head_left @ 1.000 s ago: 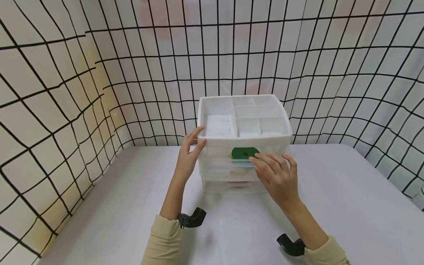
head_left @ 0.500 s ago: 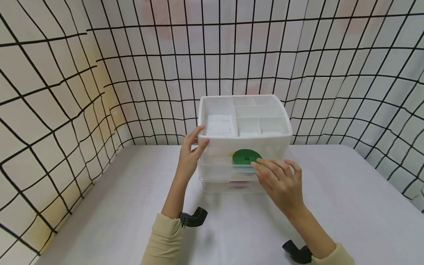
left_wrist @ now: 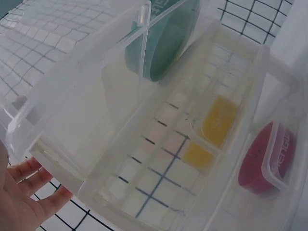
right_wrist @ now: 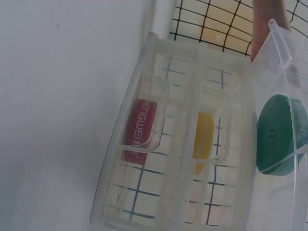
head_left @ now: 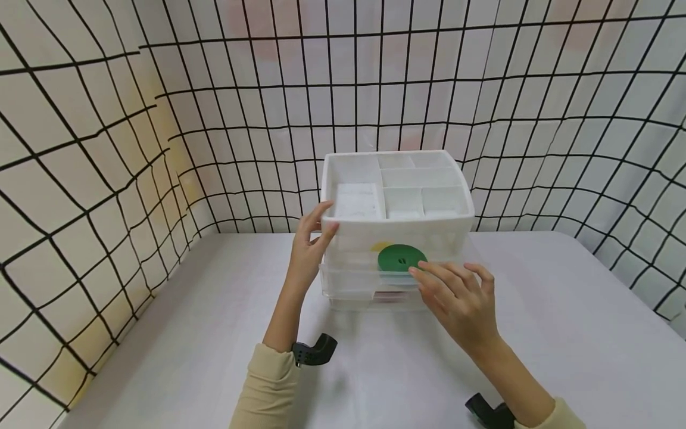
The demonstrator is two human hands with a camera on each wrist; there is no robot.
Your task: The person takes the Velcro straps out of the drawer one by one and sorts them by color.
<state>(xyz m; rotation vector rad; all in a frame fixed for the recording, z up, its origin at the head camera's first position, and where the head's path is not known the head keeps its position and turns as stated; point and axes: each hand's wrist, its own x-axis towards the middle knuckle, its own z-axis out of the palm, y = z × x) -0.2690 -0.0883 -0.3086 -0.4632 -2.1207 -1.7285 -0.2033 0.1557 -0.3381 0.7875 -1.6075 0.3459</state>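
Observation:
In the head view, a white plastic drawer organizer [head_left: 348,229] stands on the table, its divided tray on top. My left hand [head_left: 305,256] holds its front left corner, thumb on the front and a finger at the rim. The clear top drawer [head_left: 348,281] is slid partway out. My right hand [head_left: 461,304] has bent fingertips at that drawer's front edge, right of centre. Inside lies a green disc-shaped roll [head_left: 401,257] with lettering on its side. Lower drawers show a yellow roll [right_wrist: 204,134] and a red roll [right_wrist: 139,127] through clear plastic in the right wrist view.
A black grid [head_left: 396,101] over white walls stands behind and beside the white table [head_left: 203,333]. The tray compartments [head_left: 356,199] on top vary in size. A black wrist camera [head_left: 316,350] sits on the left wrist, another [head_left: 490,412] on the right.
The top drawer has slid toward me, so more of the green roll shows. My right hand has moved with it, down and slightly right; the left hand stays at the corner.

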